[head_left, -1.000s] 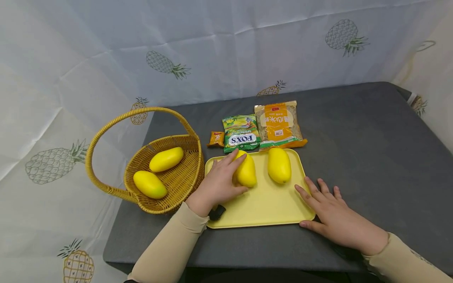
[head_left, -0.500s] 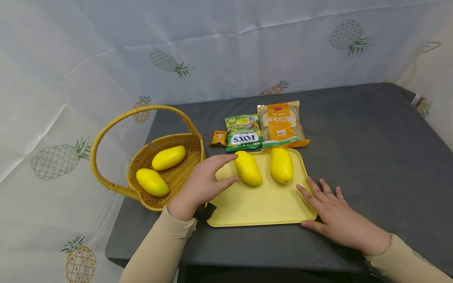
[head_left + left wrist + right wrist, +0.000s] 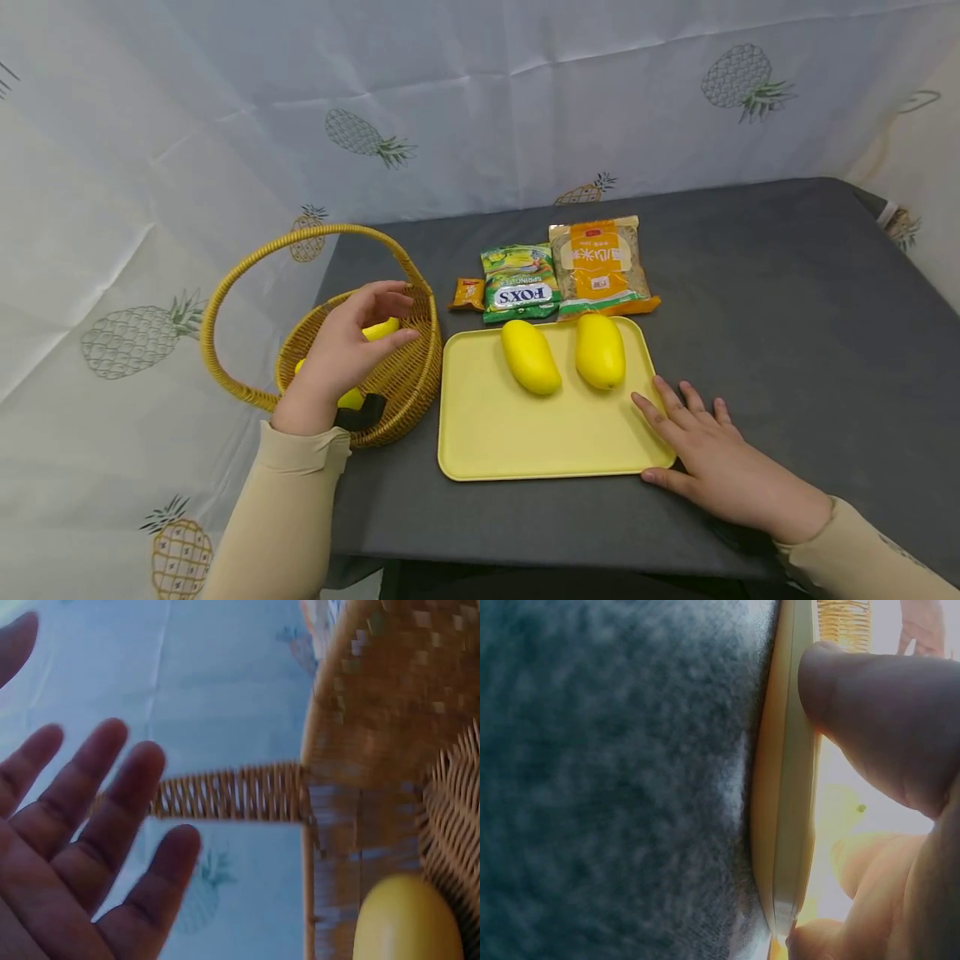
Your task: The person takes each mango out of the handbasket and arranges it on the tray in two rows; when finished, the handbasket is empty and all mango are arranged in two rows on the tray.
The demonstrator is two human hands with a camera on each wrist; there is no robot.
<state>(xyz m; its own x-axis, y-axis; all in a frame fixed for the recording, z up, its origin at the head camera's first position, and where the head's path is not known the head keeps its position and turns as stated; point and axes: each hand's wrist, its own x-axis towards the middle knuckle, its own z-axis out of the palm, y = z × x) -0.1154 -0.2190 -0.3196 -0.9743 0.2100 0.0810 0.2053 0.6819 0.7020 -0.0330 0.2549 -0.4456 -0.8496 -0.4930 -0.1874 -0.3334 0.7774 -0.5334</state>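
**Left hand over the basket, right hand flat at the tray corner**

The left hand [image 3: 341,354] hovers above the wicker basket [image 3: 408,379], fingers spread and lightly bent, holding nothing. The left wrist view confirms it: the fingers [image 3: 112,802] stand apart and bare, with the basket handle [image 3: 232,793] behind them and one yellow mango [image 3: 405,919] below in the weave. In the head view the basket mangoes [image 3: 381,328] are largely covered by this hand; only slivers of yellow show, so their exact count there cannot be told from this angle.

The right hand [image 3: 712,462] lies flat on the dark grey table [image 3: 787,317], fingers straight and slightly fanned, at the near right corner of the yellow tray [image 3: 510,442]. The right wrist view shows a finger [image 3: 877,724] against the tray rim [image 3: 784,787]. It grips nothing.

On the tray lie two mangoes side by side at the far end: the left one [image 3: 530,357] slanted, the right one [image 3: 600,351] nearly straight. They are near each other but not touching.

Just beyond the tray lie three packets: a small orange one [image 3: 467,293], a green sweets bag [image 3: 519,282] and a larger orange-labelled bag [image 3: 598,265], which the right mango's far tip appears to meet.

A pineapple-print cloth [image 3: 225,125] hangs behind.
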